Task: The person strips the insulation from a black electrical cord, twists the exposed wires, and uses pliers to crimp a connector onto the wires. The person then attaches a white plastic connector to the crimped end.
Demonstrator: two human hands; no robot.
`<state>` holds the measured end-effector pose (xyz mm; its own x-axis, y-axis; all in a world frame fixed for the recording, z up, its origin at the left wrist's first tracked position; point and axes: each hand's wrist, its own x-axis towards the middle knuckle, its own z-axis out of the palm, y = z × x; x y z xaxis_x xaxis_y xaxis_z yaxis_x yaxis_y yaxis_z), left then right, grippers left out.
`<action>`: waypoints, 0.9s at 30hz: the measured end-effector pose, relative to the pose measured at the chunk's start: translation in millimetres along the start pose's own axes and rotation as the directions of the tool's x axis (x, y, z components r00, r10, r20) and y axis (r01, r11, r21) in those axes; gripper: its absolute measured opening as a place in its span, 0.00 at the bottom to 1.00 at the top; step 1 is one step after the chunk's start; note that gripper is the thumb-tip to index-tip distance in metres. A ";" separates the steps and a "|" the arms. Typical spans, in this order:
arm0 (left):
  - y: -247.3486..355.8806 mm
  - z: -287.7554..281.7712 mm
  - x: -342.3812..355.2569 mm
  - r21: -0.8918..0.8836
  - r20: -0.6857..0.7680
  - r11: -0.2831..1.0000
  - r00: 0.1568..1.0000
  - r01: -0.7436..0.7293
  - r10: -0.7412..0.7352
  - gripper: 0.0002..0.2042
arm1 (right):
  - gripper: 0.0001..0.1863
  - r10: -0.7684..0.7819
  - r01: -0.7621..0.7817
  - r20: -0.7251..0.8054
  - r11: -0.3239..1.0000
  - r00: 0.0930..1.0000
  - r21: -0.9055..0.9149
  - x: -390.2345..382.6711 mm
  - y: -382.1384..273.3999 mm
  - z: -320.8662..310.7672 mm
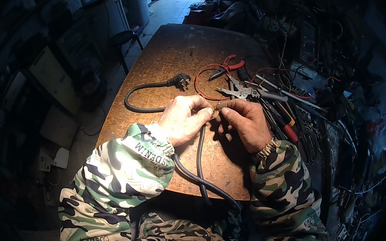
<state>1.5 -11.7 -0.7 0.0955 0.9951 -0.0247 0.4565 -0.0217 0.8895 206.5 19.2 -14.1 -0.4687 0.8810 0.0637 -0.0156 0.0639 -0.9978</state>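
A thick black power cord loops over the wooden table, its three-pin plug lying beyond my hands. My left hand is closed in a pinch around the cord's other end, where the cable runs down below the fingers. Close against it, my right hand pinches the stripped wire ends, which look copper-coloured. The fingertips of both hands nearly meet and partly hide the wires. Grey wire-stripping pliers lie just past my right hand, with red-handled pliers behind them.
A thin red wire curls near the pliers. Along the right table edge lie several tools, among them a red-and-black screwdriver. Heaped cables and parts fill the right side, with a multimeter. A dark stool stands beyond the table's left edge.
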 end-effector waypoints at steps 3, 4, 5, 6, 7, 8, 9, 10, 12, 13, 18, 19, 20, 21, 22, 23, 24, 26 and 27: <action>1.2 -0.8 0.0 0.031 -0.004 0.999 0.999 -0.035 0.035 0.13 | 0.07 -0.005 0.004 -0.002 0.996 1.000 -0.094 -1.7 -3.0 -1.2; 1.5 -0.6 0.6 0.035 -0.001 0.998 0.999 -0.050 0.050 0.12 | 0.06 0.007 -0.008 -0.007 0.991 1.000 -0.132 -2.9 -4.0 -2.0; -1.5 0.5 2.1 0.056 -0.015 0.993 0.994 -0.107 0.108 0.12 | 0.05 -0.133 0.116 -0.044 0.956 0.990 -0.271 -3.1 -0.2 -1.9; -3.5 0.4 1.2 0.085 -0.035 0.983 0.986 -0.160 0.164 0.12 | 0.06 -0.277 0.233 -0.054 0.886 0.959 -0.402 -2.7 4.8 0.9; -4.6 0.2 0.4 0.115 -0.052 0.970 0.974 -0.212 0.219 0.12 | 0.06 -0.415 0.331 -0.046 0.783 0.909 -0.526 -2.4 6.1 3.6; -4.7 -0.2 -0.4 0.111 -0.046 0.975 0.979 -0.193 0.199 0.12 | 0.10 -0.505 0.381 -0.009 0.663 0.863 -0.645 -4.2 2.6 3.4; -2.3 -0.7 -1.0 0.105 -0.038 0.979 0.983 -0.173 0.178 0.12 | 0.11 -0.521 0.392 -0.007 0.651 0.853 -0.650 -4.6 0.2 5.1; -0.9 -0.7 -1.1 0.100 -0.030 0.983 0.987 -0.153 0.157 0.12 | 0.12 -0.538 0.403 -0.006 0.639 0.843 -0.656 -4.8 -1.5 7.5; -1.2 0.2 -0.5 0.099 -0.024 0.982 0.986 -0.161 0.164 0.11 | 0.16 -0.542 0.420 0.027 0.619 0.840 -0.664 -5.4 -1.1 6.3; -1.4 0.8 -0.3 0.097 -0.020 0.981 0.985 -0.167 0.170 0.11 | 0.16 -0.538 0.423 0.040 0.613 0.842 -0.667 -6.0 -0.4 6.1; 1.6 2.8 0.2 0.135 -0.004 0.973 0.981 -0.189 0.191 0.11 | 0.14 -0.591 0.492 0.119 0.524 0.798 -0.695 -3.9 4.9 3.5; 6.1 1.4 -1.5 0.147 0.013 0.973 0.984 -0.178 0.178 0.10 | 0.12 -0.592 0.500 0.140 0.505 0.794 -0.703 -4.3 5.1 2.9; 2.8 3.3 -0.2 0.098 0.023 0.977 0.982 -0.188 0.186 0.09 | 0.10 -0.524 0.439 0.116 0.550 0.844 -0.710 -7.8 1.0 4.0; 1.5 2.4 -0.5 0.057 0.026 0.980 0.982 -0.191 0.189 0.08 | 0.08 -0.514 0.434 0.125 0.542 0.849 -0.720 -7.2 1.8 4.3; 2.5 2.2 0.4 0.058 0.044 0.973 0.975 -0.222 0.220 0.08 | 0.07 -0.516 0.437 0.119 0.556 0.848 -0.706 -6.6 3.2 3.5; 5.6 3.2 -0.9 0.059 0.038 0.978 0.979 -0.201 0.199 0.07 | 0.06 -0.519 0.441 0.112 0.571 0.848 -0.693 -6.4 4.0 1.3; 3.9 3.9 -1.2 0.113 0.019 0.955 0.961 -0.275 0.274 0.06 | 0.05 -0.508 0.443 0.105 0.611 0.855 -0.656 -5.5 3.9 -0.6; -5.6 3.1 0.6 0.196 -0.015 0.879 0.895 -0.434 0.446 0.05 | 0.07 -0.360 0.316 0.023 0.785 0.933 -0.533 -4.5 -0.3 -0.1; -4.5 4.6 0.9 0.238 -0.032 0.838 0.858 -0.492 0.513 0.05 | 0.08 -0.279 0.240 -0.021 0.860 0.960 -0.449 -3.5 -0.2 -1.8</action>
<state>3.6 -11.1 -6.9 0.2877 0.8458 0.4493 0.5459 -0.5303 0.6487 209.7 17.0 -14.1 -0.4273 0.8379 0.3398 0.2708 0.4771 -0.8361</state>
